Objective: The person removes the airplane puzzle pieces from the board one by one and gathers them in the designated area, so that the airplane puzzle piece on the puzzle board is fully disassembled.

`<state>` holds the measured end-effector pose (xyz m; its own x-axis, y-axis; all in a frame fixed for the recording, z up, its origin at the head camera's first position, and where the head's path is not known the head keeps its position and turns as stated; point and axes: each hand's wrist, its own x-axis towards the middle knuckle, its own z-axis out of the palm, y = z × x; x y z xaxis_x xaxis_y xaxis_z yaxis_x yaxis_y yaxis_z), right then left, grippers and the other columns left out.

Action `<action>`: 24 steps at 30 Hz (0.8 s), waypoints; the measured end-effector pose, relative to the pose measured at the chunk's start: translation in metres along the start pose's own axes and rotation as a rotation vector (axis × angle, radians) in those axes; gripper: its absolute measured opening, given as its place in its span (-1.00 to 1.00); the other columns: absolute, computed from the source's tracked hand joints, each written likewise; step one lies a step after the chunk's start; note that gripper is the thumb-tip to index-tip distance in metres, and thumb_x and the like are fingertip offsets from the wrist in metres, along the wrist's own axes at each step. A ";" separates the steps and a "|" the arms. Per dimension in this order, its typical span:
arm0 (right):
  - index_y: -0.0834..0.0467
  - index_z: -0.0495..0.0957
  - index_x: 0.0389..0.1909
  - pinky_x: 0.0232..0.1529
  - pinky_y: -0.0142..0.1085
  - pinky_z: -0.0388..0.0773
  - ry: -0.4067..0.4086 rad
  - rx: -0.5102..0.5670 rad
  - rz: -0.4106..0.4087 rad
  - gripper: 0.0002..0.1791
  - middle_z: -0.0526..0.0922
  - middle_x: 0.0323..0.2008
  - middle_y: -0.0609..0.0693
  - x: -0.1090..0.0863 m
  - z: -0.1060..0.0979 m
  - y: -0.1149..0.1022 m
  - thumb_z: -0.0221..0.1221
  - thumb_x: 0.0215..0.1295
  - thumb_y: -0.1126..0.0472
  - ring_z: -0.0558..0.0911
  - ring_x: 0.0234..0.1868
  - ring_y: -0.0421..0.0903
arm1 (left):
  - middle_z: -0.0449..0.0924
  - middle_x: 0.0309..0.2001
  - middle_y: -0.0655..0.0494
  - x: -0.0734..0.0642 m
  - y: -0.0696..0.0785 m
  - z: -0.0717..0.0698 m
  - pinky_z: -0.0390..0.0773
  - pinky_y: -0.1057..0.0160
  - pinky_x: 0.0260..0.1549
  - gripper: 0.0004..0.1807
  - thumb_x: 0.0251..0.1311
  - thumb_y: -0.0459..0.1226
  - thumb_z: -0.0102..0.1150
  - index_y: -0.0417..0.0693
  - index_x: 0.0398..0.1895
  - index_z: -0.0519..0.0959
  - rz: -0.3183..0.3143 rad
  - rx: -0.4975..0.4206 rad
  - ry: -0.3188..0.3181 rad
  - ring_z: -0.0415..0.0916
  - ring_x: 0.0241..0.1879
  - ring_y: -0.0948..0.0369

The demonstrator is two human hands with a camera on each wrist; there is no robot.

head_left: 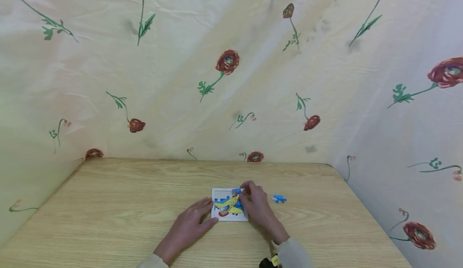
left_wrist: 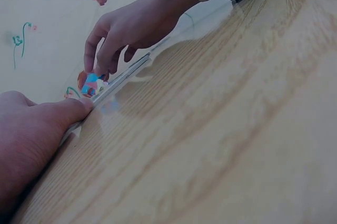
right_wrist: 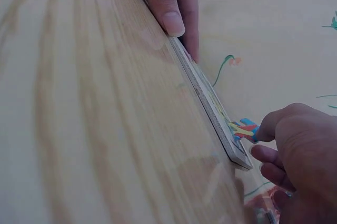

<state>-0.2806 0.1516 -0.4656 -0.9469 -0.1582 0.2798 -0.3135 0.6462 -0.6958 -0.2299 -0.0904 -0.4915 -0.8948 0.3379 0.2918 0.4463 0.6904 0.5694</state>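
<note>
A small white-framed jigsaw puzzle [head_left: 230, 220] of a yellow airplane lies on the table, its upper left part showing bare backing. My left hand [head_left: 193, 221] rests against the puzzle's left side, fingers fairly straight along the edge and thumb on the near left corner. Over the puzzle's right side, my right hand [head_left: 256, 203] pinches a blue, red and yellow puzzle piece [right_wrist: 245, 129] between thumb and fingers. That piece stands tilted up from the board in the right wrist view. A loose blue puzzle piece [head_left: 279, 198] lies to the right of my right hand.
The wood-grain table [head_left: 126, 203] reaches back to a flowered cloth [head_left: 173, 79] that hangs behind it and along both sides. A black and yellow object [head_left: 268, 262] shows at the bottom edge beside my right sleeve [head_left: 294, 254].
</note>
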 end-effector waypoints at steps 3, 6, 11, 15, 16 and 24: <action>0.19 0.51 0.08 -0.12 -0.29 0.52 -0.006 0.055 0.003 -0.75 0.54 -0.21 -0.05 0.000 0.000 0.001 0.20 0.45 0.41 0.48 -0.15 -0.07 | 0.42 0.43 -0.11 0.000 0.000 -0.001 0.41 -0.20 0.31 -0.31 0.43 0.14 0.19 -0.20 0.37 0.53 0.000 -0.004 -0.001 0.35 0.42 -0.08; 0.20 0.50 0.08 -0.22 -0.39 0.54 -0.013 0.086 0.001 -0.75 0.53 -0.22 -0.04 0.000 0.001 0.002 0.19 0.45 0.42 0.50 -0.19 -0.08 | 0.43 0.43 -0.11 -0.001 0.001 -0.001 0.41 -0.19 0.31 -0.31 0.42 0.13 0.20 -0.20 0.36 0.54 -0.001 -0.003 -0.001 0.36 0.42 -0.08; 0.20 0.50 0.11 -0.25 -0.40 0.52 -0.018 0.103 -0.002 -0.73 0.53 -0.24 -0.04 0.001 0.002 0.003 0.18 0.46 0.43 0.50 -0.22 -0.09 | 0.42 0.43 -0.10 -0.001 0.002 -0.002 0.41 -0.20 0.32 -0.32 0.42 0.12 0.21 -0.20 0.37 0.53 -0.006 -0.003 -0.006 0.35 0.43 -0.07; 0.20 0.54 0.16 -0.22 -0.39 0.52 -0.019 0.091 -0.004 -0.70 0.53 -0.24 -0.05 0.001 0.001 0.003 0.19 0.46 0.43 0.49 -0.20 -0.07 | 0.41 0.44 -0.11 0.000 0.002 -0.001 0.40 -0.20 0.32 -0.32 0.42 0.11 0.22 -0.19 0.38 0.52 -0.010 -0.004 -0.009 0.34 0.43 -0.08; 0.19 0.54 0.16 -0.20 -0.39 0.52 -0.018 0.087 0.000 -0.69 0.53 -0.24 -0.06 0.000 0.001 0.003 0.19 0.46 0.42 0.49 -0.18 -0.07 | 0.41 0.44 -0.11 0.000 0.003 -0.001 0.40 -0.20 0.32 -0.32 0.42 0.11 0.22 -0.19 0.38 0.52 -0.010 -0.005 -0.009 0.34 0.43 -0.08; 0.18 0.56 0.16 -0.14 -0.32 0.52 -0.008 0.096 0.016 -0.72 0.54 -0.20 -0.04 -0.002 -0.004 0.004 0.15 0.50 0.39 0.48 -0.12 -0.06 | 0.41 0.44 -0.11 -0.001 0.002 0.000 0.40 -0.21 0.32 -0.31 0.42 0.12 0.21 -0.20 0.37 0.52 -0.001 -0.003 -0.002 0.34 0.43 -0.08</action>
<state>-0.2802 0.1578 -0.4664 -0.9522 -0.1551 0.2630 -0.3035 0.5744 -0.7602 -0.2282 -0.0894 -0.4901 -0.8954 0.3383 0.2895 0.4452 0.6886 0.5724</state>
